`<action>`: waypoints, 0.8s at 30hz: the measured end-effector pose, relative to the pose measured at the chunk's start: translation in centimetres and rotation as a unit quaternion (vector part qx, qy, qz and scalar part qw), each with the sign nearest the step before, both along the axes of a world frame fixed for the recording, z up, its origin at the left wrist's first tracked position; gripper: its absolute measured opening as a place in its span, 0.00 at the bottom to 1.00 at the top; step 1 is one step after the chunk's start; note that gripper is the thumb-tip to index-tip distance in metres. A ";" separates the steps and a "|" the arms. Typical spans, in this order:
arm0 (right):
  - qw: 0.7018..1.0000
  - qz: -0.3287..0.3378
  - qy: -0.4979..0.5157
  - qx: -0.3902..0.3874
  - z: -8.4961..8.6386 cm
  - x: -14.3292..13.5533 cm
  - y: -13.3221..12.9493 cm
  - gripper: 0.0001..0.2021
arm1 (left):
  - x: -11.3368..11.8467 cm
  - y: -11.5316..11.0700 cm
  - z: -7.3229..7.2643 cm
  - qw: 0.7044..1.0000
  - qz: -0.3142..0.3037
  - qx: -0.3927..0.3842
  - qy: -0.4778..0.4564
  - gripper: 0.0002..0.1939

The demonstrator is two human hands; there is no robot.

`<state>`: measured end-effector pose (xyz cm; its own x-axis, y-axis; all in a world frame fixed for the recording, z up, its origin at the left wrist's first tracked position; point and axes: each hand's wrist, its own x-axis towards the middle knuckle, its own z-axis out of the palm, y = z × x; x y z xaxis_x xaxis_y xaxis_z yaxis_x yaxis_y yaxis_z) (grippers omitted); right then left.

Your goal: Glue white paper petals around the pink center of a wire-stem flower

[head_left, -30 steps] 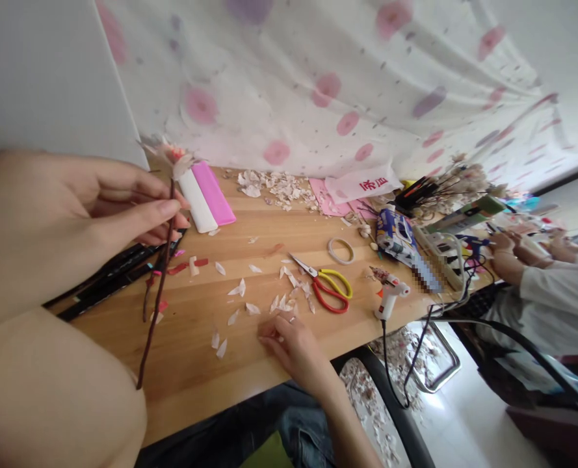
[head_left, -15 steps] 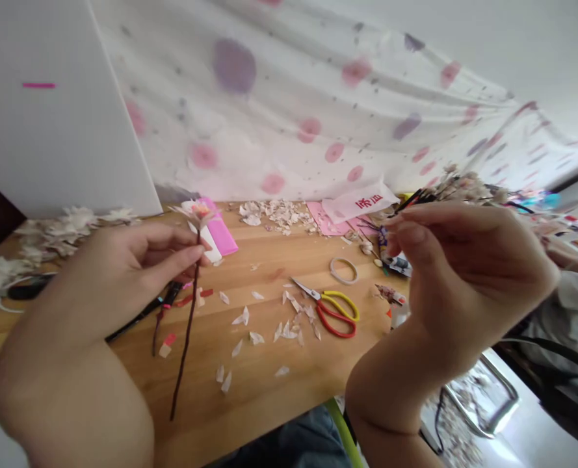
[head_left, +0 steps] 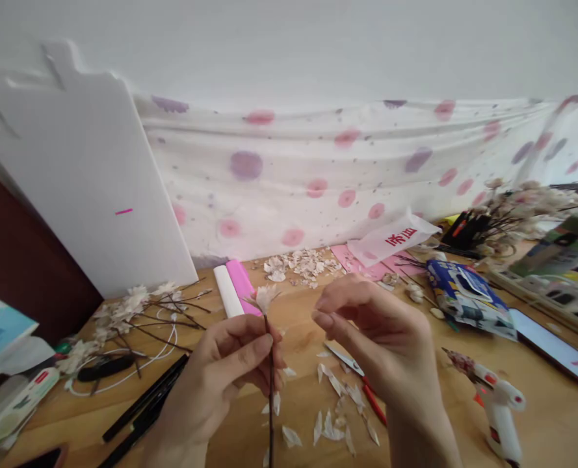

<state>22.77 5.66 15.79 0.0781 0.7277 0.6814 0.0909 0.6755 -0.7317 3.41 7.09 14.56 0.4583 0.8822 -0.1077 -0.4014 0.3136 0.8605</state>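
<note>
My left hand [head_left: 225,367] pinches the thin brown stem of an artificial flower [head_left: 266,298] between thumb and fingers. The pale, pinkish-white bloom points up just above my fingertips, and the stem [head_left: 271,426] runs down past the lower edge. To its right, my right hand [head_left: 391,344] has thumb and forefinger pinched together, apart from the flower; whatever sits between them, if anything, is too small to make out. Loose pale petals [head_left: 331,426] lie on the wooden table below. Scissors [head_left: 347,359] rest partly hidden behind my right wrist.
A hot glue gun [head_left: 496,396] lies at right, near a phone [head_left: 556,344] and a blue packet [head_left: 464,292]. Finished flowers on stems [head_left: 137,302] are at left. Petal heaps [head_left: 303,263] and pink and white rolls [head_left: 240,286] line the back. A white board [head_left: 98,182] leans at left.
The view has lifted and shifted, showing more wall and more of the right side. Both hands have come closer together, the flower still in my left hand and my right still pinched.
</note>
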 end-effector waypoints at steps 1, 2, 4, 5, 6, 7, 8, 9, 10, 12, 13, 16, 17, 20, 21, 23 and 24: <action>1.000 0.004 0.005 -0.010 -0.1 -0.1 0.3 0.04 | 0.2 -0.1 0.0 1.000 -0.006 -0.008 -0.017 0.13; 1.000 0.009 0.013 -0.022 -0.2 -0.1 0.5 0.04 | 0.4 -0.2 -0.1 0.999 -0.009 -0.014 -0.032 0.12; 0.999 0.017 0.031 -0.039 -0.2 -0.3 0.9 0.04 | 0.7 -0.3 -0.1 0.998 -0.019 -0.019 -0.060 0.10; 0.998 0.021 0.037 -0.042 -0.2 -0.4 0.9 0.05 | 0.8 -0.3 -0.1 0.997 -0.026 -0.020 -0.070 0.09; 0.998 0.025 0.042 -0.044 -0.2 -0.5 1.0 0.05 | 0.9 -0.4 -0.1 0.996 -0.030 -0.022 -0.077 0.09; 0.998 0.028 0.044 -0.044 -0.2 -0.6 1.0 0.05 | 1.1 -0.4 -0.1 0.996 -0.034 -0.026 -0.080 0.08; 0.998 0.029 0.044 -0.043 -0.2 -0.7 1.0 0.05 | 1.2 -0.4 -0.1 0.996 -0.037 -0.031 -0.082 0.08; 0.998 0.029 0.042 -0.042 -0.2 -0.8 1.0 0.05 | 1.3 -0.5 -0.1 0.995 -0.038 -0.035 -0.083 0.08; 0.998 0.027 0.040 -0.042 -0.2 -0.8 1.0 0.05 | 1.4 -0.5 0.0 0.995 -0.040 -0.037 -0.085 0.08; 0.998 0.025 0.031 -0.041 -0.2 -0.9 1.0 0.05 | 1.6 -0.6 0.1 0.994 -0.044 -0.039 -0.088 0.08; 0.999 0.024 0.026 -0.041 -0.3 -0.9 1.0 0.05 | 1.7 -0.6 0.1 0.994 -0.049 -0.038 -0.091 0.08; 0.999 0.031 0.009 -0.043 -0.4 -0.8 1.0 0.04 | 1.9 -0.7 0.2 0.992 -0.062 -0.036 -0.100 0.08; 0.999 0.033 0.004 -0.041 -0.5 -0.8 1.0 0.04 | 2.0 -0.8 0.1 0.992 -0.066 -0.036 -0.103 0.07; 0.999 0.023 -0.014 -0.028 -0.6 -0.7 1.1 0.04 | 2.1 -0.8 0.0 0.991 -0.067 -0.035 -0.106 0.07; 0.999 0.016 -0.020 -0.020 -0.6 -0.7 1.1 0.05 | 2.1 -0.9 0.0 0.992 -0.066 -0.035 -0.104 0.07; 0.999 0.000 -0.033 -0.002 -0.6 -0.8 1.0 0.05 | 2.1 -0.9 0.0 0.993 -0.061 -0.038 -0.096 0.08; 0.999 -0.006 -0.039 0.007 -0.6 -0.8 1.0 0.05 | 2.1 -0.9 0.0 0.993 -0.059 -0.039 -0.092 0.08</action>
<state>21.96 6.69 15.17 0.0342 0.7171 0.6961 0.1552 0.6842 -0.7126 5.46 6.20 14.52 0.5760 0.8137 -0.0784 -0.5058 0.4301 0.7478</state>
